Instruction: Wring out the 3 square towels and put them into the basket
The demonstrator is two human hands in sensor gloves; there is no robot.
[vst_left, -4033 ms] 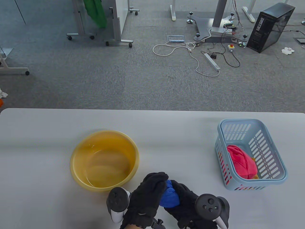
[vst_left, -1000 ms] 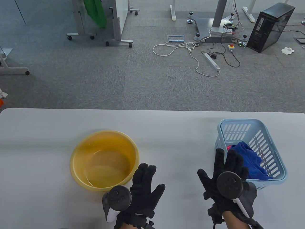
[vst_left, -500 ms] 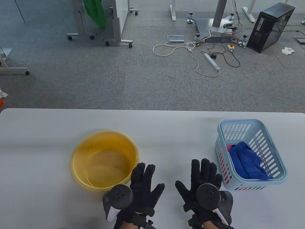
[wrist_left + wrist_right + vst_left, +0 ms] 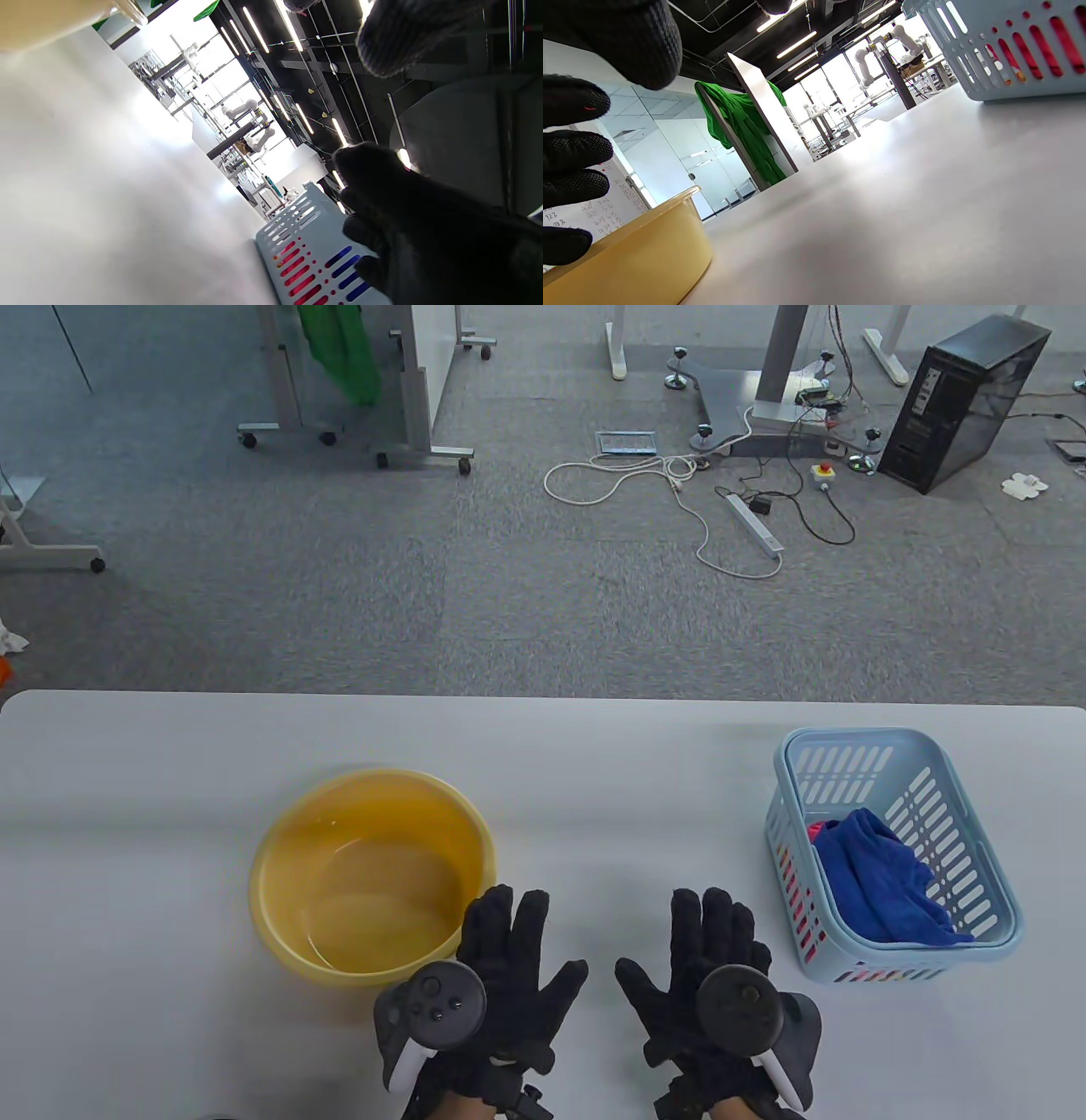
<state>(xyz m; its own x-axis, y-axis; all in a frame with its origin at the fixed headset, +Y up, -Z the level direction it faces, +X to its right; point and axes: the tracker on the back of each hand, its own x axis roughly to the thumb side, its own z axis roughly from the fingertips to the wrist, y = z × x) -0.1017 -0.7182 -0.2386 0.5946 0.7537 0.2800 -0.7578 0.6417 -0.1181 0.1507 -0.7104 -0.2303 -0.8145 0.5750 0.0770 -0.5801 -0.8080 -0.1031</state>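
So the big change: a few seconds back you had the blue towel (image 4: 882, 878) balled up between both gloves at the desk's near edge, and now it's sitting in the basket (image 4: 976, 848) and both hands are back home with nothing in them. I'd call that the last drop done.

Going left to right across the desk (image 4: 136, 831): the yellow basin (image 4: 293, 848) sits left of centre, toward the near edge, with only a shallow pool of water visible in it and no cloth that I can see. Your left hand (image 4: 509, 967) is right next to its near-right rim, fingers straight and spread, gripping nothing. Your right hand (image 4: 708, 967) is just beside it, a small gap between the two, also flat and splayed, nothing held, and it has pulled back from the basket in the last second.

Then the basket by the right edge. The blue towel is lying crumpled on top, loose folds, not twisted tight any more, filling most of the near half. A sliver of pink towel (image 4: 816, 831) pokes out under it at the left. The side slots in the left wrist view show red and blue behind them, and in the right wrist view there's an orange bit too, so I'd guess the third towel is buried down there, but can't see it properly.

If that's right, you're pretty much finished.
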